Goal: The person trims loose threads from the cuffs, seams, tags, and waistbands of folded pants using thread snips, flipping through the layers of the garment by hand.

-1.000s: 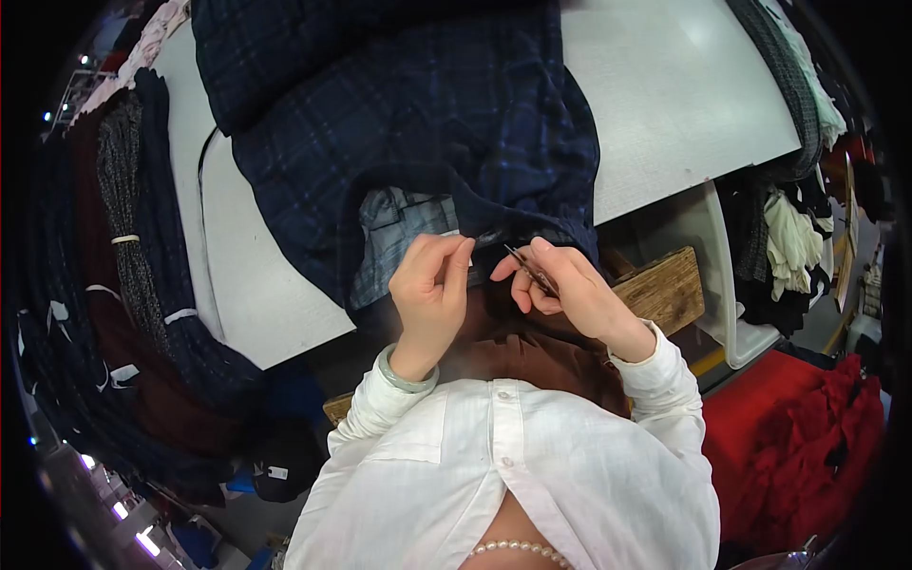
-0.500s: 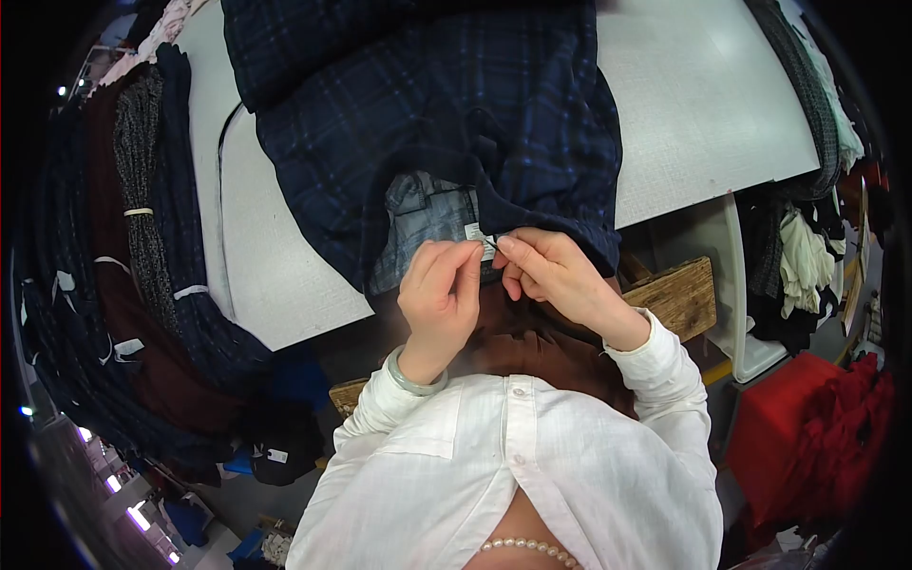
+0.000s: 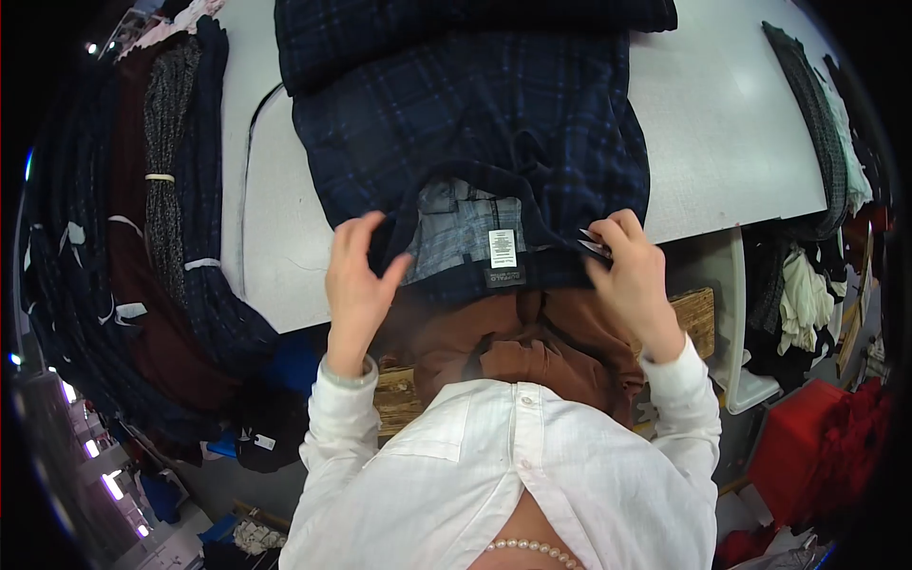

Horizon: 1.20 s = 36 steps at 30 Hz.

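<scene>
Dark navy plaid trousers point(image 3: 475, 114) lie on the table with the waistband towards me. Inside the waist opening show a lighter blue lining, a white care label point(image 3: 502, 249) and a dark brand label point(image 3: 504, 276) below it. My left hand point(image 3: 356, 285) is at the left side of the waistband, thumb and fingers spread, touching or just over the cloth. My right hand point(image 3: 629, 275) is closed around what look like small thread snips point(image 3: 595, 241), their metal points showing at the right end of the waistband. Most of the snips is hidden by the fingers.
The white table point(image 3: 727, 123) carries more folded dark plaid cloth point(image 3: 475, 21) at the far side. Bundles of tied garments point(image 3: 171, 180) hang at the left edge, with grey garments point(image 3: 807, 123) at the right. A red bin point(image 3: 798, 437) stands lower right.
My hands have moved apart from the label to the two sides of the waistband. The care label now lies uncovered, and the view has shifted slightly.
</scene>
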Motion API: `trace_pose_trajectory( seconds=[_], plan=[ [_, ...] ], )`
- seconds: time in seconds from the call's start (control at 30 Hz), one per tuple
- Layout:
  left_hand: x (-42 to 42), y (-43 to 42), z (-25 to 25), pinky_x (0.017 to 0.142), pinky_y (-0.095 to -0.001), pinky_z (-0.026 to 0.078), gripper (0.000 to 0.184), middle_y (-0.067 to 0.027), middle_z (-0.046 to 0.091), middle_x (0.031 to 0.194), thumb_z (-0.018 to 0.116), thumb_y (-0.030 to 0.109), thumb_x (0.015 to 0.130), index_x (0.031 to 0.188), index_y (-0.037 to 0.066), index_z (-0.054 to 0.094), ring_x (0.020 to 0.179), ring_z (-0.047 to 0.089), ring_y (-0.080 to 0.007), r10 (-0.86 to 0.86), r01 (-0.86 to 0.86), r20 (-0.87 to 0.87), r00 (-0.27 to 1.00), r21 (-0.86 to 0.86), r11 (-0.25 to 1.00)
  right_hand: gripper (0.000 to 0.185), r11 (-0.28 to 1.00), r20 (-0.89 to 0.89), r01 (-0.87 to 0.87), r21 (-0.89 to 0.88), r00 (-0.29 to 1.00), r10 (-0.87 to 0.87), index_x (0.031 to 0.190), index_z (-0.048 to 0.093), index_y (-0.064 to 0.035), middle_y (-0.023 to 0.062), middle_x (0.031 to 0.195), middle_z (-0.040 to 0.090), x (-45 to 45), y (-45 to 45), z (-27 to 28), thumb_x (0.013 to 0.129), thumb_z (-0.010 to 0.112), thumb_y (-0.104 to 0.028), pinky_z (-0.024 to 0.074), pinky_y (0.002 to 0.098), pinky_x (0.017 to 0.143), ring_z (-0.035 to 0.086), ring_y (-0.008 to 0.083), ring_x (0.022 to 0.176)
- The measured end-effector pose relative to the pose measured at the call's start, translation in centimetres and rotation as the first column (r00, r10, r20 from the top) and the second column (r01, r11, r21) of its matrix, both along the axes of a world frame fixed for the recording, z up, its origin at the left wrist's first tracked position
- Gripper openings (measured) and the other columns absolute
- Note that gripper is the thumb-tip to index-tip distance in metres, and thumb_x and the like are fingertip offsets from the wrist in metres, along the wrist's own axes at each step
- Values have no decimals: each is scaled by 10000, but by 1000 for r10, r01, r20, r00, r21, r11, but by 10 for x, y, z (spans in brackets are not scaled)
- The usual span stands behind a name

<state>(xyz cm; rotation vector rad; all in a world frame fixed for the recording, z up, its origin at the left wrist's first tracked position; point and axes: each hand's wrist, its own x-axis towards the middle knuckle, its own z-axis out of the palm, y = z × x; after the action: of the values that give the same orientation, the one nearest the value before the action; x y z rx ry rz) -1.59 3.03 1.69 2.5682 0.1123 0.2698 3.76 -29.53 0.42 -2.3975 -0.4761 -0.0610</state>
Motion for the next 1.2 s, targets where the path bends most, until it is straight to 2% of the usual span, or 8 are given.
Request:
trace_pose_trajectory(
  seconds=[0.17,0.4,0.53,0.67,0.8,0.9,1.1,1.2],
  plan=[
    [-38,35,34,684,-354,497,300,-137,612,887,611,-103,523,797,18,633,783,606,-303,-140,98,405,904,123,988,365,975,439,147,168,875,-207,870,666,-32,118,888,585,9,-54,45,608,544,192,498,318,591,612,250,672],
    [-32,51,31,600,-323,491,138,-105,651,799,766,72,717,811,15,682,652,620,-224,-463,318,-386,798,-384,867,291,995,21,-62,84,998,60,909,676,-38,96,896,591,-6,-68,12,648,804,-63,491,309,586,609,232,663],
    [87,80,52,620,-292,499,138,-101,691,827,692,141,850,902,14,700,692,651,-168,-181,223,189,965,-231,947,135,957,216,3,289,974,-68,844,667,-16,99,786,603,20,-26,32,752,765,-27,469,269,530,586,188,570],
    [279,154,41,753,-372,493,207,-144,678,919,667,179,860,981,12,684,844,645,-263,132,-105,639,758,-80,991,105,973,89,-57,225,995,38,812,656,-27,98,719,599,47,1,-18,766,751,-20,468,300,512,612,204,570],
    [395,202,22,797,-389,493,255,-168,684,981,717,203,819,983,10,686,884,647,-303,614,-439,312,725,-477,761,143,984,135,5,176,990,-29,761,630,-37,75,692,584,51,2,-28,759,772,-55,460,289,503,596,197,549],
    [399,195,37,812,-345,497,232,-149,693,996,714,161,839,989,-10,669,907,664,-264,541,-428,219,812,-406,808,139,981,115,19,193,993,-42,767,634,-42,73,694,587,52,-1,-29,756,772,-50,455,284,502,592,191,548],
    [294,129,84,803,-255,478,121,-61,693,997,662,81,897,994,13,635,906,659,-141,-158,449,451,879,-667,595,115,945,-77,116,306,992,-97,777,660,-8,81,644,590,56,-7,-33,786,757,-69,431,279,521,548,138,554],
    [280,150,87,823,-262,482,129,-73,692,1012,645,103,916,1011,19,622,937,653,-131,30,222,368,929,-623,750,122,948,-116,130,292,988,-100,781,657,-2,69,623,572,58,-5,-36,802,750,-78,413,278,524,516,122,548]
  ],
)
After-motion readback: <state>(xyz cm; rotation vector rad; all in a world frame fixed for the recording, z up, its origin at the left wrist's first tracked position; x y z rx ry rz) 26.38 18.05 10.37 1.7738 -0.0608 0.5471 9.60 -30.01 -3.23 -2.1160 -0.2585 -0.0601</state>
